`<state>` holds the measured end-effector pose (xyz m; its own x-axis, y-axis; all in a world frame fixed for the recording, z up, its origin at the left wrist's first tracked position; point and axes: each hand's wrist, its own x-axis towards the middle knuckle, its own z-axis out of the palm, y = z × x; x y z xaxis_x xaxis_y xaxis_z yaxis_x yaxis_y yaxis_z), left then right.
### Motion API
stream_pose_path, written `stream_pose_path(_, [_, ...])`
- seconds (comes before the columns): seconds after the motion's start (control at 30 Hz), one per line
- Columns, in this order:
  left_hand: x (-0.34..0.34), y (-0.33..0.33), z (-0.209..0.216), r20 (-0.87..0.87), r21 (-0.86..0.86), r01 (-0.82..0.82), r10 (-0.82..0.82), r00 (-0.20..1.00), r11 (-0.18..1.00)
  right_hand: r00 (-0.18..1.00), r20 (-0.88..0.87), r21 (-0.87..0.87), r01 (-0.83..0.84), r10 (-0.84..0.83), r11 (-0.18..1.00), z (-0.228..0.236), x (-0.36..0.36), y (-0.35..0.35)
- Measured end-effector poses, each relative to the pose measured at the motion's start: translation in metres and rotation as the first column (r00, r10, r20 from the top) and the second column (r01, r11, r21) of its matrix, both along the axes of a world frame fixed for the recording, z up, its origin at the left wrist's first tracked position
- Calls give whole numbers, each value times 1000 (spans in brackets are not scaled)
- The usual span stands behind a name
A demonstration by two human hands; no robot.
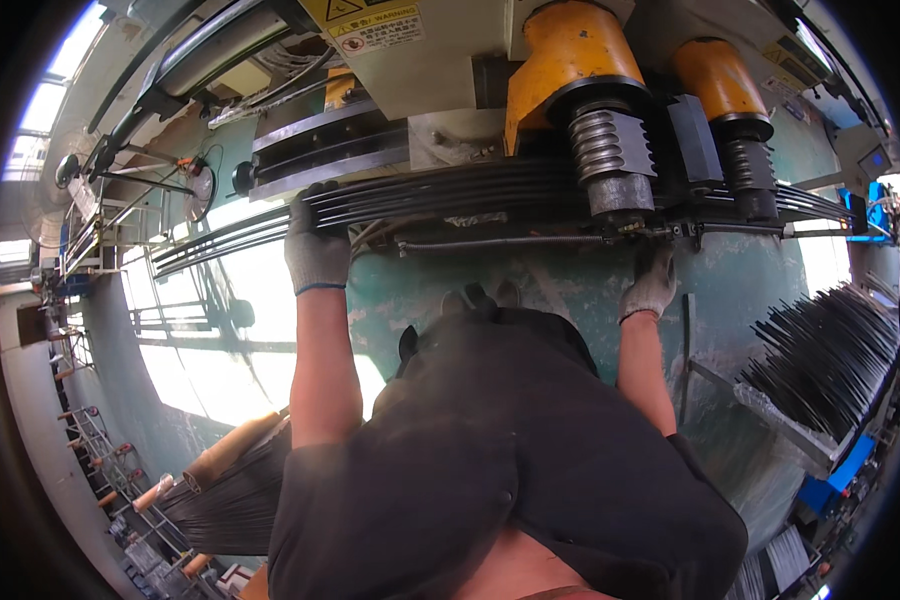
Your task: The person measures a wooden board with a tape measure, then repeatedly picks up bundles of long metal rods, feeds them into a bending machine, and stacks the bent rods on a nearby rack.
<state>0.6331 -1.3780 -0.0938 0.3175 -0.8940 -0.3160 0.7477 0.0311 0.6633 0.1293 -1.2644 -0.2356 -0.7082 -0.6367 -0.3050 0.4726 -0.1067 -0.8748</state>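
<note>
My left hand (316, 245), in a grey knitted glove with a dark palm, is closed round a bundle of long, thin black rods (410, 195). The rods run from left to right along the machine and pass behind its front threaded roller (610, 145). My right hand (652, 285), gloved alike, is raised to a small metal fitting (660, 232) on a thin bar below that roller. Its fingers look drawn together in shadow; what they grip there is hidden. A slim metal bar (510, 242) stretches left from the fitting, below the rods.
Orange roller housings (582, 45) overhang the work. At right, many black strips (825, 350) lie on a metal rack (770, 415). Lower left, brown rolls (232, 450) stand beside dark sheeting (225, 510). A wheeled stand (135, 180) is far left; green floor (430, 275) lies below.
</note>
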Motion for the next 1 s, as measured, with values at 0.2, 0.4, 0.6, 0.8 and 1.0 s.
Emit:
stream_pose_path(0.2, [-21, 9, 5, -27, 26, 31, -30, 999, 999, 943, -310, 196, -62, 122, 979, -21, 15, -9])
stream_pose_path(0.4, [6, 15, 16, -209, -63, 79, -91, 974, 995, 945, -258, 362, -100, 202, 927, -5, 38, 18])
stream_pose_path(0.6, [164, 24, 11, 29, -146, -18, 22, 999, 989, 938, -249, 611, -40, 239, 791, -42, 64, 74])
stream_pose_path(0.8, [367, 5, 2, -288, -96, -268, 231, 929, 959, 985, -125, 710, 6, 117, 704, -116, 117, 144])
stream_pose_path(1.0, [482, -1, -17, -154, -22, -284, 278, 948, 959, 985, -121, 818, 29, 123, 574, -108, 210, 188])
